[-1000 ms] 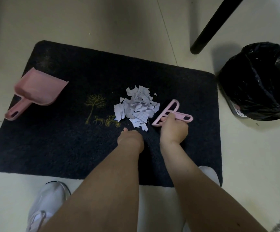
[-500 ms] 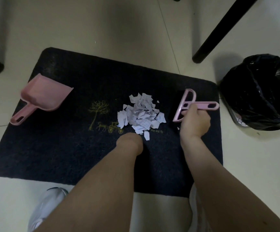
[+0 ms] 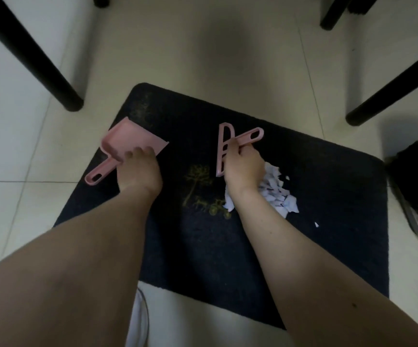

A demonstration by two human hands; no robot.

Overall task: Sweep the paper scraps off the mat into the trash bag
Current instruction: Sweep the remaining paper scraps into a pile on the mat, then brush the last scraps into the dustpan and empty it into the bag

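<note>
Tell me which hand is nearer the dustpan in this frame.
Left. The left hand rests on the pink dustpan at its near edge. The right hand is off to the dustpan's right, gripping the pink brush beside the paper scraps.

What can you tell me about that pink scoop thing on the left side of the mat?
The pink dustpan looks like smooth plastic: a shallow tray with raised side walls, a flat open lip, and a short handle with a slot near its end. It lies on the dark mat, handle over the mat's left edge. The left hand rests on it.
</note>
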